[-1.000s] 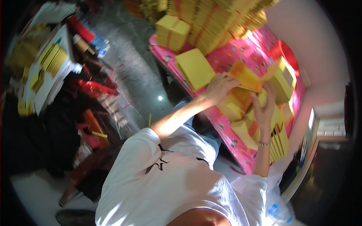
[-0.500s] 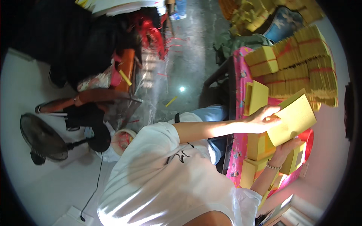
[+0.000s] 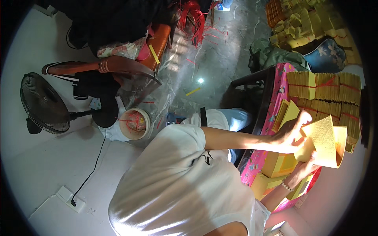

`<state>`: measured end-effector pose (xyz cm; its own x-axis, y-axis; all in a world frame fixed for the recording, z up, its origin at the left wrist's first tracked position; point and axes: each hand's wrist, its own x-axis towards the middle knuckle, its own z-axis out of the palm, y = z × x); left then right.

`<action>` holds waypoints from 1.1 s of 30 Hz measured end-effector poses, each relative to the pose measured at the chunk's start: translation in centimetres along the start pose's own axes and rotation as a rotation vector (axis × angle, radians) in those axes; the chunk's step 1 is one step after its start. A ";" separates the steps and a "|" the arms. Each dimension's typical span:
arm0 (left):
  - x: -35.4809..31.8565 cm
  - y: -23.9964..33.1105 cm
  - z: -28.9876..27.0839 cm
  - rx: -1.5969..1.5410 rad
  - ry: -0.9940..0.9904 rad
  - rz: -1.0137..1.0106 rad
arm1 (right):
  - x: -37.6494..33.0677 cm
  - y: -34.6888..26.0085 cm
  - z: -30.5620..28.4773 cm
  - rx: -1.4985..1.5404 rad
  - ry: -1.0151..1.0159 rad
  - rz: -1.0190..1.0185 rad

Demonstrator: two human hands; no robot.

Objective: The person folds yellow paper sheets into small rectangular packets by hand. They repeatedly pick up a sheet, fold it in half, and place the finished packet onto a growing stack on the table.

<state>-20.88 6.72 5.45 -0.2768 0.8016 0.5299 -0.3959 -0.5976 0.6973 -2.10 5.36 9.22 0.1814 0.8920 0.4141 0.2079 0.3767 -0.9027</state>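
Both my hands hold one stack of yellow paper sheets (image 3: 325, 137), bent into a curve above the right end of a table with a pink patterned cloth (image 3: 275, 90). My left hand (image 3: 289, 135) grips its near upper edge, arm stretched across from my white shirt. From below, my right hand (image 3: 305, 167), with a bead bracelet at the wrist, supports the stack. Tied bundles of yellow paper (image 3: 323, 86) lie on the table just beyond it, and loose yellow stacks (image 3: 279, 163) lie under my hands.
A black standing fan (image 3: 43, 104) stands at the left, its cord running to a wall socket (image 3: 73, 196). A round bucket with red string (image 3: 136, 124) and a red plastic chair (image 3: 114, 65) sit on the grey floor. More yellow bundles (image 3: 307, 19) pile at the top right.
The view has swung round, so the table went from the middle to the right edge. Both hands brought a yellow stack together and it is now bent between them.
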 end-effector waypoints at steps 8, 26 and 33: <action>-2.3 -1.8 3.6 0.184 -0.340 0.033 | -4.6 -0.4 -5.8 -0.252 0.142 0.020; -6.7 -6.6 10.9 0.073 -0.943 -0.294 | -12.0 1.4 -10.6 -0.189 0.563 0.331; -5.4 -10.7 10.9 0.187 -1.002 -0.162 | -10.4 4.6 -11.3 -0.037 0.365 0.225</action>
<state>-5.59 8.61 0.37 0.6586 0.5415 0.5225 -0.1976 -0.5455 0.8145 7.87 -5.01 2.10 0.5533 0.8014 0.2272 0.1574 0.1673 -0.9733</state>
